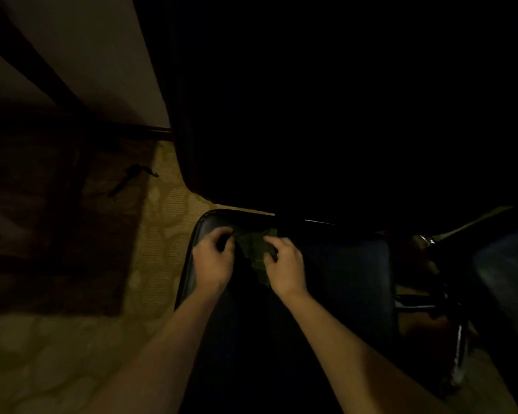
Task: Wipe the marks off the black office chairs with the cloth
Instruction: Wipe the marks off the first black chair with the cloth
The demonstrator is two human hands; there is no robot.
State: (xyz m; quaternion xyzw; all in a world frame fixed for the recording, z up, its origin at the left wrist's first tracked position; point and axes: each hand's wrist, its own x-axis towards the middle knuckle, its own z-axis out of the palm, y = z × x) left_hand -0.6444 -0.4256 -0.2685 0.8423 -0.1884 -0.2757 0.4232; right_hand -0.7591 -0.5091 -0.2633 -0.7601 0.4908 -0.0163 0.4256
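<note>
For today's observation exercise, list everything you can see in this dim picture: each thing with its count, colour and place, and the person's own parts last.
chair: one clearly seen, black, centre, under the hands; part of a second at right.
cloth: one, dark green, on the chair's far edge, between the hands.
carpet: one, tan, patterned, left and below.
chair frame: shiny metal, right.
small dark object: one, on the floor at left; cannot identify.
left hand: one, fingers curled at the cloth's left edge.
right hand: one, pinches the cloth's right side.
</note>
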